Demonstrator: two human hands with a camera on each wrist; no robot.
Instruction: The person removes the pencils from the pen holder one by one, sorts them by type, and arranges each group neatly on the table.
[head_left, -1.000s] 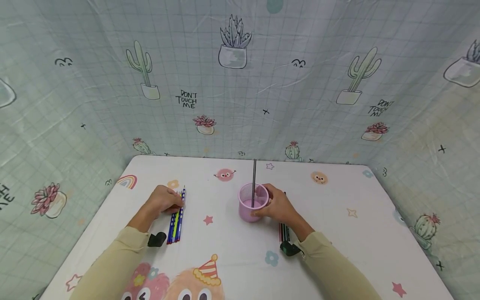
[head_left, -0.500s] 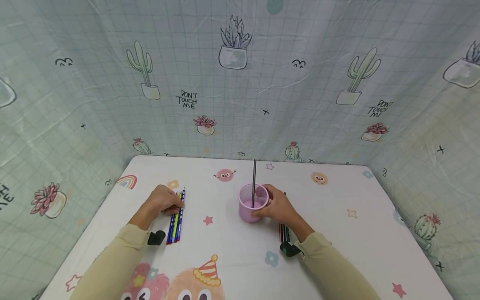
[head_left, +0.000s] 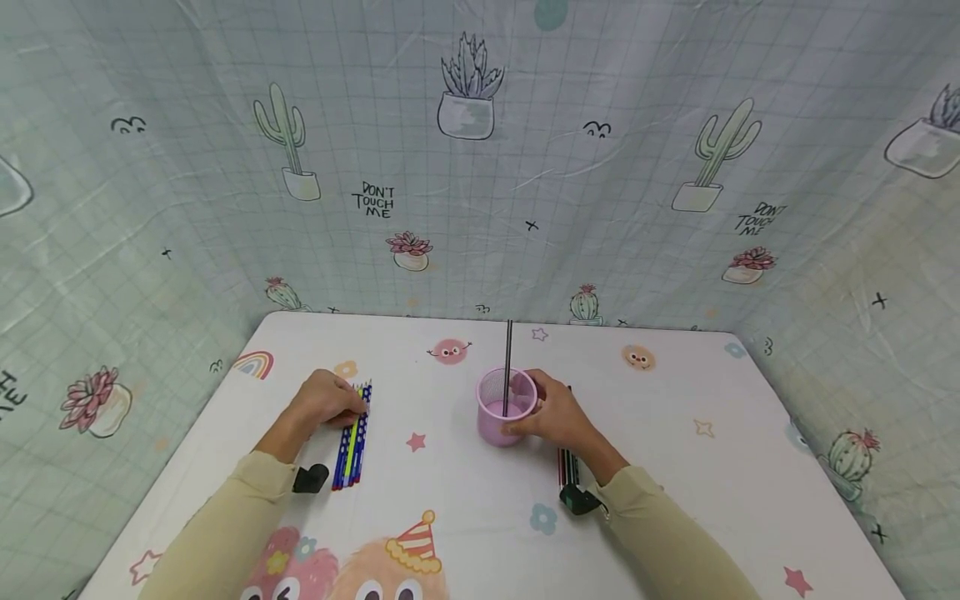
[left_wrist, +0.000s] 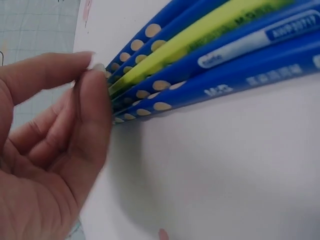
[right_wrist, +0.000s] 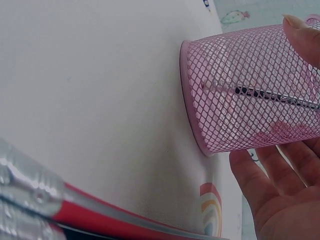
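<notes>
My left hand (head_left: 327,400) is over a row of blue pencils (head_left: 361,442), with one yellow-green pencil (head_left: 350,454) among them. Its curled thumb and fingers pinch at the upper part of the row; in the left wrist view the fingertips hide where they meet the pencils (left_wrist: 200,100). To the right, my right hand (head_left: 555,412) grips a pink mesh pencil cup (head_left: 495,429) from its right side. The cup is upright on the table. A single dark striped pencil (head_left: 508,358) stands in it, also visible through the mesh in the right wrist view.
Beside my right wrist lie several dark and red striped pencils (head_left: 567,467), partly under the forearm. Black wrist devices (head_left: 311,478) show by both sleeves. The white printed table (head_left: 450,475) reaches a patterned cloth wall (head_left: 495,233) at the back and sides.
The rightmost blue pencil has slid slightly toward me, its tip now closer to level with the others. The right hand and the cup have stayed in place.
</notes>
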